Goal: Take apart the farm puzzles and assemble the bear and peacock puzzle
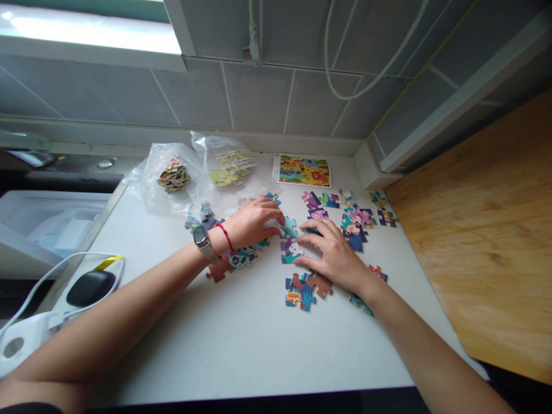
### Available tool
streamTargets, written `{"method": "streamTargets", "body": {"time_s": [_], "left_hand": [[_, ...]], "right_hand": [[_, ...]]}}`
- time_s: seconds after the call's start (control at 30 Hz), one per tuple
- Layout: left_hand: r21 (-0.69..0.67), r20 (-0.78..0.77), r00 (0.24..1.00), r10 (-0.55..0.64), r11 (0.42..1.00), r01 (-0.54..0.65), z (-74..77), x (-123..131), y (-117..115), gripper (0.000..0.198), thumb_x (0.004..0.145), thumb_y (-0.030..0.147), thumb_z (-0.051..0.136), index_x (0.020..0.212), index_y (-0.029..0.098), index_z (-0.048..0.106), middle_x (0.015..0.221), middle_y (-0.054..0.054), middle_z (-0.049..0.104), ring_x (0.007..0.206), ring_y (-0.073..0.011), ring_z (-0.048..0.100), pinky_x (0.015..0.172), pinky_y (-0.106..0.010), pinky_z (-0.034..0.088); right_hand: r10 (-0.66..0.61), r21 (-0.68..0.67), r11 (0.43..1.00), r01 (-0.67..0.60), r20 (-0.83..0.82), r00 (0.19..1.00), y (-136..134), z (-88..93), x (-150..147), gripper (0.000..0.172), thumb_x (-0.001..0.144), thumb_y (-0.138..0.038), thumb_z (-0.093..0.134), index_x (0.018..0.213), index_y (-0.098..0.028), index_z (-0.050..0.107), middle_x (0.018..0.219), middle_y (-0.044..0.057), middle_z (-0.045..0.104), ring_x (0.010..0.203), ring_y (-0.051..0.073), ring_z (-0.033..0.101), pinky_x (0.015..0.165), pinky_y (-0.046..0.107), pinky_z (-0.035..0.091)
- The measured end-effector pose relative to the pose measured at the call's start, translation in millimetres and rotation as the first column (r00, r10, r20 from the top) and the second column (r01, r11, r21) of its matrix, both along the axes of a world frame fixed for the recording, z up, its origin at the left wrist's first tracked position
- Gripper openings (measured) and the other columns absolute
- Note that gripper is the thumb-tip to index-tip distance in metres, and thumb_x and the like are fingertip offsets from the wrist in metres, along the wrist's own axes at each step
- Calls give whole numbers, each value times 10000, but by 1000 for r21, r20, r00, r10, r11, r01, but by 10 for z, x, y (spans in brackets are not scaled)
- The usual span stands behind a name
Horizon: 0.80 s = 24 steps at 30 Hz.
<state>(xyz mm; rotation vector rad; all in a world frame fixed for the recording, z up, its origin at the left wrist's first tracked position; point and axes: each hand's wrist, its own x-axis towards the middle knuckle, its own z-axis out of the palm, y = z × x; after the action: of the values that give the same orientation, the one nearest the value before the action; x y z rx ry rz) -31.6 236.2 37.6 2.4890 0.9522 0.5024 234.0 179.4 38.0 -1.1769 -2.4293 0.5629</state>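
Watch (200, 237), red string (225, 236) beside left hand (254, 221)

Reads as a home kitchen or utility corner. Grey tiled wall (259, 98) behind the left hand (254, 221), bright window (86, 34) above and to its left. White cable (345, 63) loops over the tiles beyond the right hand (334, 253). White surface (241, 339) under both hands butts into the wall corner. Wooden board (487, 230) right of the right hand. White plastic tub (43, 224) and corded gadget (90, 287) left of the left hand.
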Motion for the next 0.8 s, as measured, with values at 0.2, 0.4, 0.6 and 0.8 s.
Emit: {"method": "streamTargets", "body": {"time_s": [0.2, 0.4, 0.6, 0.8], "left_hand": [[-2, -10, 1000, -2, 1000, 2, -8, 2, -19, 86, 938, 241, 750, 1009, 197, 770, 1047, -75, 740, 1064, -254, 645, 950, -378, 503], [-20, -15, 1000, -13, 1000, 13, 8, 10, -23, 83, 922, 242, 776, 995, 204, 783, 1062, -71, 739, 1079, -248, 647, 968, -371, 504], [-2, -44, 999, -22, 1000, 22, 13, 7, -32, 73, 935, 235, 753, 965, 241, 820, 1080, -63, 735, 1063, -241, 642, 946, -358, 496], [15, -80, 996, -29, 999, 31, 24, 0, -43, 165, 946, 215, 720, 982, 310, 850, 1136, -54, 727, 1082, -250, 638, 962, -384, 475]], "right_hand": [[-7, -7, 1000, 7, -8, 1000, 1, -5, -2, 306, 838, -351, 867, 1114, -258, 774, 1287, 93, 657, 1263, 329, 562, 1107, 560, 499], [34, 24, 999, -34, 25, 999, -4, 9, -4, 324, 900, -348, 806, 1220, -305, 782, 1352, 98, 628, 1291, 327, 543, 1128, 578, 483], [77, 36, 996, -81, 83, 994, -10, -1, 10, 248, 933, -341, 765, 1168, -283, 816, 1448, 124, 585, 1389, 349, 486, 1186, 606, 428], [86, 13, 996, -88, 121, 989, -15, 13, 39, 274, 973, -382, 712, 1224, -311, 794, 1523, 120, 527, 1446, 357, 439, 1205, 621, 404]]}}
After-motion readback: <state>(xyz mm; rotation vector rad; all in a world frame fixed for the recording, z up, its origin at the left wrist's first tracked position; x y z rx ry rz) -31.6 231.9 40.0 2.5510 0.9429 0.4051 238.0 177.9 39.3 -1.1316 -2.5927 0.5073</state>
